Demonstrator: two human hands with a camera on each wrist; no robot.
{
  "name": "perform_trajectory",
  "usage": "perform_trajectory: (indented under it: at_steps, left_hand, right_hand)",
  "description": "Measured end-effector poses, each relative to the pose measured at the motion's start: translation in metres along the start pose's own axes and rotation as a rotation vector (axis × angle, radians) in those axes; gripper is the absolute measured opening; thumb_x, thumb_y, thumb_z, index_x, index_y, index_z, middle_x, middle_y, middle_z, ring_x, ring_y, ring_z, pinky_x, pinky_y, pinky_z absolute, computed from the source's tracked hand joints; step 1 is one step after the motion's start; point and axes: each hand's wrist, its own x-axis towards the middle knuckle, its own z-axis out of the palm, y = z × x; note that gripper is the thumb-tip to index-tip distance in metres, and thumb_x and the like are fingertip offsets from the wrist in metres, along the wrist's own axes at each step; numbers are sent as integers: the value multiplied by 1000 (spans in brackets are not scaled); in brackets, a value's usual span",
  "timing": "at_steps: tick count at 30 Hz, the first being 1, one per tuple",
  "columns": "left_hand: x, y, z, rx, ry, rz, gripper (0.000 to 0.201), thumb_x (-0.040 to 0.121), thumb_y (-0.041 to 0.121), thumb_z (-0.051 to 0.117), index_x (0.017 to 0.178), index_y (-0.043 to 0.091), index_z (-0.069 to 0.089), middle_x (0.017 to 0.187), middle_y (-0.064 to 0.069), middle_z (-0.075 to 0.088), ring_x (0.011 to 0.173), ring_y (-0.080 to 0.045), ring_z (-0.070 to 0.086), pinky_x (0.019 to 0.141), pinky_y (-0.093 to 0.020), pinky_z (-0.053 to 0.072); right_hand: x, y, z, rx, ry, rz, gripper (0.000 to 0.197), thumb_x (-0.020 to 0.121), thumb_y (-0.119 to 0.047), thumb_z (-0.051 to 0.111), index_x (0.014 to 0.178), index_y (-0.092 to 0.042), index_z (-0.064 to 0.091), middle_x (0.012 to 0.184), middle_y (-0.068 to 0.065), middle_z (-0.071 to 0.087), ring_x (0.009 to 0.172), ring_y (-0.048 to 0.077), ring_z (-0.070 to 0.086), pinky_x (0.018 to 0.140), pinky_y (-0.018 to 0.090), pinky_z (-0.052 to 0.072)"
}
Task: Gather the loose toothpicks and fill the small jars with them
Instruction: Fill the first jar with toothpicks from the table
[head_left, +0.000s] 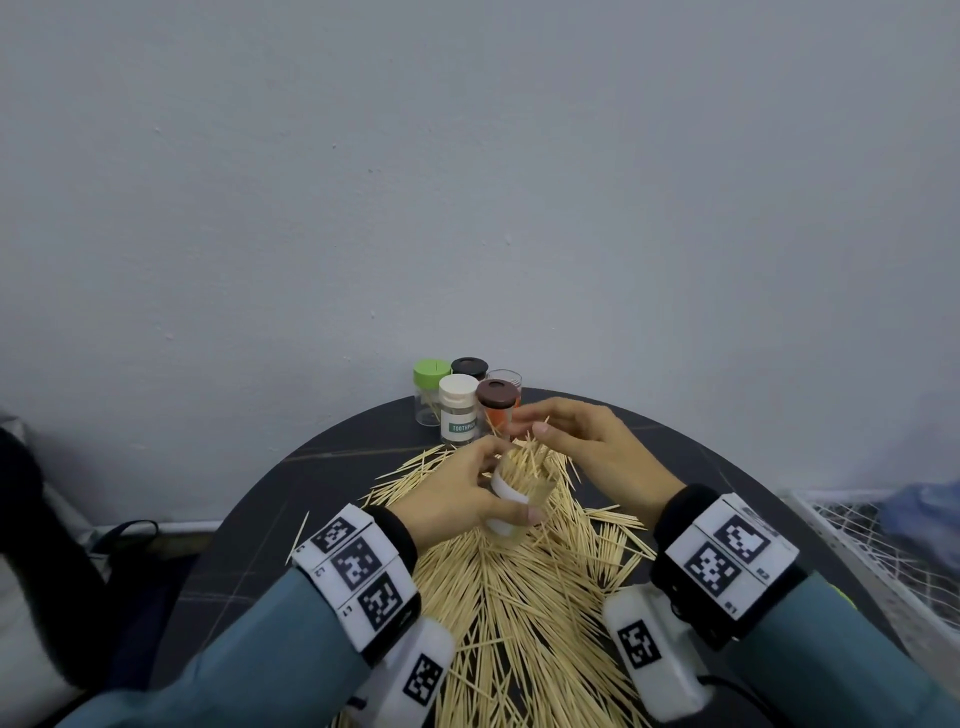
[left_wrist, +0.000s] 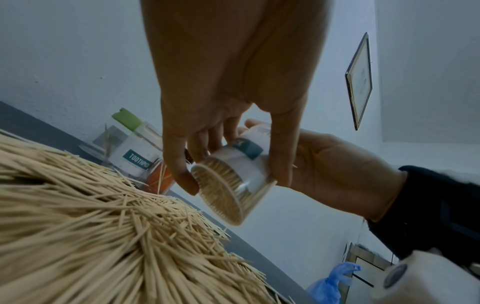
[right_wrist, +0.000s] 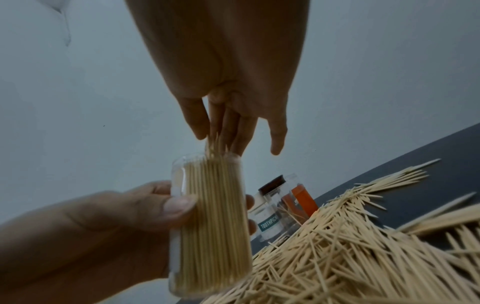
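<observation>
Between the hands: clear jar (right_wrist: 210, 224) nearly packed, gripped by left hand (head_left: 457, 499), right hand (head_left: 587, 452) pinching toothpicks (right_wrist: 213, 144) into its mouth, big loose pile (head_left: 519, 597) below still ungathered.

— Can any writing be read here?

— One word. A white-lidded jar (head_left: 458, 415) near the far edge of the desk (head_left: 249, 561) carries a teal label (head_left: 464, 427) with white capitals. The head view shows "TOOTHPIC" and then the left hand (head_left: 457, 501) cuts it off.

— Do the wrist views give more?

— The left wrist view shows the same label (left_wrist: 137, 159), tilted, reading "TOOTHPICK". In the right wrist view it (right_wrist: 269, 222) reads "TOOTHPIC" before the jar's curve hides the rest.

— And the held jar (left_wrist: 231, 176)?

— It has a teal band, but the print is too blurred to read.

— The wristbands?

— Black-and-white square code markers (head_left: 358, 564), with tiny characters beside them, too small to make out.
</observation>
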Motion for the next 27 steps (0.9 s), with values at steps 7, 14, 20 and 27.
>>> perform_trajectory:
  at_steps: [7, 14, 20, 27]
  left_hand:
    - [1, -1, -1, -53, 38, -42, 61, 71, 7, 78, 123, 18, 48, 117, -2, 61, 106, -14, 59, 80, -20, 51]
    - [2, -1, -1, -113, 67, -72, 63, 72, 5, 77, 126, 15, 47, 118, -6, 62, 108, -21, 59, 85, -32, 52]
    - [2, -2, 0, -126, 52, -80, 61, 73, 5, 76, 126, 16, 48, 117, -6, 62, 108, -21, 60, 83, -33, 53]
    - [4, -3, 0, -190, 101, -68, 54, 73, 3, 75, 119, 16, 50, 117, -9, 62, 107, -23, 60, 80, -32, 52]
  right_hand:
    - [-2, -3, -3, 19, 44, -56, 18, 88, -5, 60, 98, -18, 66, 101, -3, 70, 96, 6, 66, 88, 21, 50]
    - [-3, -7, -2, 48, 165, -116, 18, 78, -1, 70, 83, -18, 69, 87, -5, 71, 81, 6, 67, 74, 15, 51]
    - [-4, -9, 1, 37, 237, -112, 16, 74, -3, 75, 81, -14, 67, 87, -2, 71, 75, 6, 69, 69, 14, 53]
    - [-7, -10, 3, -103, 168, -147, 11, 82, -6, 68, 86, -14, 73, 88, -4, 73, 86, 1, 68, 80, 12, 50]
